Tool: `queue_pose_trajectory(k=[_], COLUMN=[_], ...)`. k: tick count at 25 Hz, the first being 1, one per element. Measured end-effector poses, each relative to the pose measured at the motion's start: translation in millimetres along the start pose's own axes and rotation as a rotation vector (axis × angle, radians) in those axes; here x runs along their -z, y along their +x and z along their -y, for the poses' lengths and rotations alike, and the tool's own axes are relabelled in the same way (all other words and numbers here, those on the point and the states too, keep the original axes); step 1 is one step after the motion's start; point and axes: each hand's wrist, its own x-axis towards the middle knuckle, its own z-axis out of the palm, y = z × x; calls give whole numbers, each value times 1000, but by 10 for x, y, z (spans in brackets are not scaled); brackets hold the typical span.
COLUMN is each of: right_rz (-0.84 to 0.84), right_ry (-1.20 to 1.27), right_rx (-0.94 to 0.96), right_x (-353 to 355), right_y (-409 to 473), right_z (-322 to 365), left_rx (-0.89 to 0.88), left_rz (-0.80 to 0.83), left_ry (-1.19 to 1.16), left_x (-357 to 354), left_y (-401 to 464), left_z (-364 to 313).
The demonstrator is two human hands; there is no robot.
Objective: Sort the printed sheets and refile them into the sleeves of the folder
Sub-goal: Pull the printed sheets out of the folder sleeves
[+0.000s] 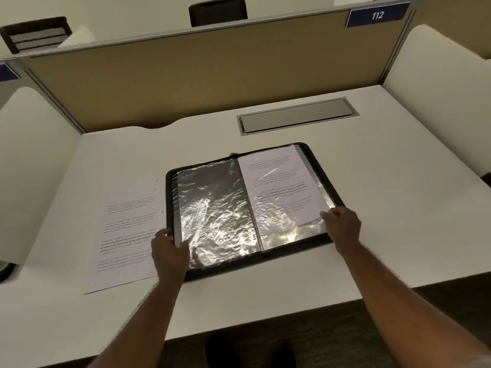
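The lines of print on the white sheet inside the clear plastic right sleeve are too small and glare-washed to read. The loose white printed sheets left of the black zip-edged folder have blurred text, and the folder covers their right edge. The left hand hides the folder's near-left corner; the right hand hides the sleeve's near-right corner, and its fingertips cannot be made out. Two dark mesh chairs are partly hidden behind the tan fabric partition.
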Motion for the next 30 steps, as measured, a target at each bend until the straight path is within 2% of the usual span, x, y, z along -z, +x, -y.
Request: queue_pose_trajectory(k=[2,6,8,11,17,21,24,30], right_rz=[-16,-37,-4,50,122,190,176,133], right_ry=[-9,-34,-5,28,32,35,-17,-147], right_rx=[35,104,115,102,130,143,220,375], right_x=[45,106,140,204,366,394,419,426], right_y=[-17,-66,-62,-35,-44,-50,-50,-92], right_z=[51,131,153,179,250,317,371,382], left_rx=[-169,-467,-578,-691,-728,-667,-674,-657], left_rz=[15,244,355,429,532,587,520,445], left_ry=[42,81,92,94,85,225,305,283], left_x=[-94,-388,-518,-677,-937,-1110,-1189,-1222], left_y=[-107,-407,-542,-708,-905,-1007,-1023,-915], left_z=[-71,-412,-560,-733,-1027,-1199,-1263,-1364])
